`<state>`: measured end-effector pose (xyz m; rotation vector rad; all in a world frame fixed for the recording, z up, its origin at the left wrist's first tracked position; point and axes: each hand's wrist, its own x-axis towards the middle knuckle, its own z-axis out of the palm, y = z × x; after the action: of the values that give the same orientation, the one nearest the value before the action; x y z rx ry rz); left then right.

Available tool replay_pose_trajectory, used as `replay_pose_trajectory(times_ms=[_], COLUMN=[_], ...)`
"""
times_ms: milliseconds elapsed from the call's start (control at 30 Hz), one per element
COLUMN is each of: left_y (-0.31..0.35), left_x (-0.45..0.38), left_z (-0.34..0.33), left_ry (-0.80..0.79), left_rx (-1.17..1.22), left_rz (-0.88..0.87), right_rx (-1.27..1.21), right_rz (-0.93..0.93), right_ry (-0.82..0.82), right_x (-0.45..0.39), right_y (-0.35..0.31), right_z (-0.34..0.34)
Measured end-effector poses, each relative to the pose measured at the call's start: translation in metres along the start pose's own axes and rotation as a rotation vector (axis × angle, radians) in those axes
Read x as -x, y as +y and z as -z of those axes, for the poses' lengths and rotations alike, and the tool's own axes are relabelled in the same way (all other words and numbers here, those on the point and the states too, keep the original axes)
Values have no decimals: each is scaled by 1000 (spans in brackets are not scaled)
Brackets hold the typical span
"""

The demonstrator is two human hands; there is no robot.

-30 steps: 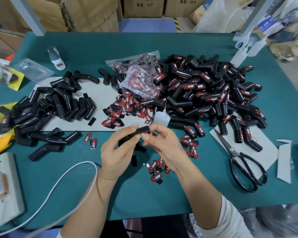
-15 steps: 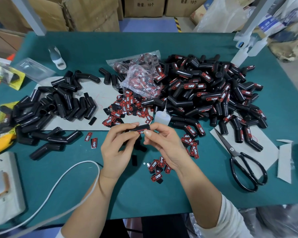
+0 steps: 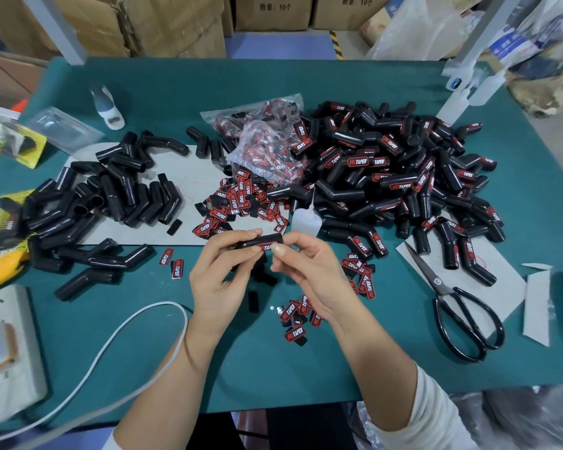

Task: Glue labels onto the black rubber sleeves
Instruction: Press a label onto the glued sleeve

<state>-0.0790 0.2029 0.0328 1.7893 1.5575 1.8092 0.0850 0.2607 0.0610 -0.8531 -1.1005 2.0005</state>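
Note:
My left hand (image 3: 220, 274) and my right hand (image 3: 309, 271) together hold one black rubber sleeve (image 3: 264, 239) above the table's middle. A red label (image 3: 267, 247) shows on its underside, under my right thumb tip. Unlabelled black sleeves (image 3: 111, 196) are heaped at the left. A large heap of labelled sleeves (image 3: 403, 177) lies at the right. Loose red and black labels (image 3: 234, 203) are scattered behind my hands, and more loose labels (image 3: 298, 315) lie below my right wrist. A small clear glue bottle (image 3: 304, 220) stands just behind the held sleeve.
Black scissors (image 3: 459, 310) lie at the right on grey card. A clear bag of labels (image 3: 267, 141) sits at the centre back. A white power strip (image 3: 7, 349) and its cable (image 3: 117, 345) lie at the left front. A yellow knife (image 3: 0, 264) is at the left edge.
Both hands have lifted the sleeve slightly away from me and turned it more level. The label now shows under my right thumb.

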Motion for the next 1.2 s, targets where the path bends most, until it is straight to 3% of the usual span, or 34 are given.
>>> replay_pose_trajectory(times_ms=[333, 633, 1000, 1200], left_y=[-4, -2, 2, 0], left_x=[4, 3, -2, -2], left_z=[1, 0, -4, -4], left_ry=[-43, 12, -13, -16], left_rx=[-27, -53, 239, 363], left_rz=[-84, -70, 290, 387], right_rx=[-31, -39, -17, 41], right_rz=[18, 10, 0, 40], right_ry=[-43, -26, 38, 66], right_x=[-1, -2, -1, -2], right_y=[3, 5, 4, 6], right_z=[-4, -2, -3, -6])
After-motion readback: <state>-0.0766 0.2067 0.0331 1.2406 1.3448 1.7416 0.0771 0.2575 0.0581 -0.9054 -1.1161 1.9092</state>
